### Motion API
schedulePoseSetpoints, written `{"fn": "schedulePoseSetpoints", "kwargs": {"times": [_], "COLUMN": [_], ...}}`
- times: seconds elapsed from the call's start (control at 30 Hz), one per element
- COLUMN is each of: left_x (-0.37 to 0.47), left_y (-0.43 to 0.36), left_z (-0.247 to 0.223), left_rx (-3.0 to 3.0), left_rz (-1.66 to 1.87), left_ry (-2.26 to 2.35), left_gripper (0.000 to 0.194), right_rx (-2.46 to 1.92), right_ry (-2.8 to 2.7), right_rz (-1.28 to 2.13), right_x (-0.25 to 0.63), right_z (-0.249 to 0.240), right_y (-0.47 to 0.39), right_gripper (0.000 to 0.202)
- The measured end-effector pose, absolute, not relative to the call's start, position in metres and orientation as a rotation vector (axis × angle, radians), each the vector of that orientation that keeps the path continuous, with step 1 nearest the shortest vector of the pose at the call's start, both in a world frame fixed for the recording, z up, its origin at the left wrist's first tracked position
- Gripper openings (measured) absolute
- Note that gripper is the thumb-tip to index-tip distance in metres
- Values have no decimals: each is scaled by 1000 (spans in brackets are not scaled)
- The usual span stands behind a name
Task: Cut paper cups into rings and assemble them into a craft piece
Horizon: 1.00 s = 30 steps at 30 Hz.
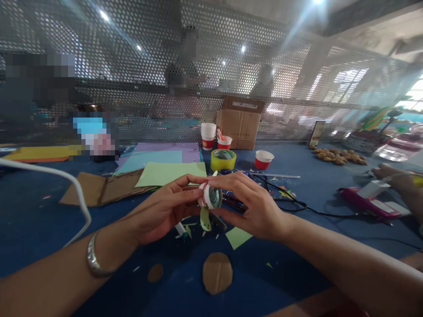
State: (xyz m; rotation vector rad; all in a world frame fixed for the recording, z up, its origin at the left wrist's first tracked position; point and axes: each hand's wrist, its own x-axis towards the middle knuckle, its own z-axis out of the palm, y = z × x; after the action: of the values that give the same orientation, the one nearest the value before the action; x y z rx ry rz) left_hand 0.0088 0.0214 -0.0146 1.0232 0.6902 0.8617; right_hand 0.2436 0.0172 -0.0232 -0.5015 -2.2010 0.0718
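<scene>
Your left hand and right hand hold a small paper cup between them, fingers closed on its sides, above the blue table. A pale green paper strip hangs beneath the cup, and a round cardboard piece lies nearer you on the table.

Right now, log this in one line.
left hand: holding small white red-striped cylinder | right hand: holding same cylinder | larger brown cardboard disc: on blue table
</scene>
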Motion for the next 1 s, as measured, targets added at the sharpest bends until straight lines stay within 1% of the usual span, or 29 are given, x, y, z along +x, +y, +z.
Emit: {"fn": "schedulePoseSetpoints", "kwargs": {"times": [0.23, 0.37, 0.43, 0.5, 0.57, 0.67, 0.9, 1.0], "left_x": [9, 9, 9, 9, 8, 6, 4, 4], "left_y": [20, 19, 18, 16, 15, 16, 19, 17], "left_z": [-15, -14, -13, -12, -12, -15, -18, -17], "left_rx": [1096, 1172, 1199, 1214, 1233, 1264, 1256, 1254], "left_rz": [845, 846, 849, 843, 853, 881, 867, 830], "left_ry": [712, 688, 689, 695, 696, 665, 538, 498], "left_gripper": [25, 24, 31, 42, 50, 56, 56, 57], "right_rx": [-448, -488, -474, -437, -435, -482, -594, -611], "right_ry": [-2183, -2191, -2185, -2162, -2121, -2066, -2070, -2068], "right_rz": [67, 40, 35, 20, -13, -56, 51, 95], "right_x": [246, 246, 246, 245, 246, 248, 248, 248], "right_z": [-25, -26, -26, -27, -27, -26, -26, -27], "right_y": [20, 19, 19, 19, 19, 20, 20, 19], "right_gripper": [45, 53, 56, 57, 55, 47, 36, 37]}}
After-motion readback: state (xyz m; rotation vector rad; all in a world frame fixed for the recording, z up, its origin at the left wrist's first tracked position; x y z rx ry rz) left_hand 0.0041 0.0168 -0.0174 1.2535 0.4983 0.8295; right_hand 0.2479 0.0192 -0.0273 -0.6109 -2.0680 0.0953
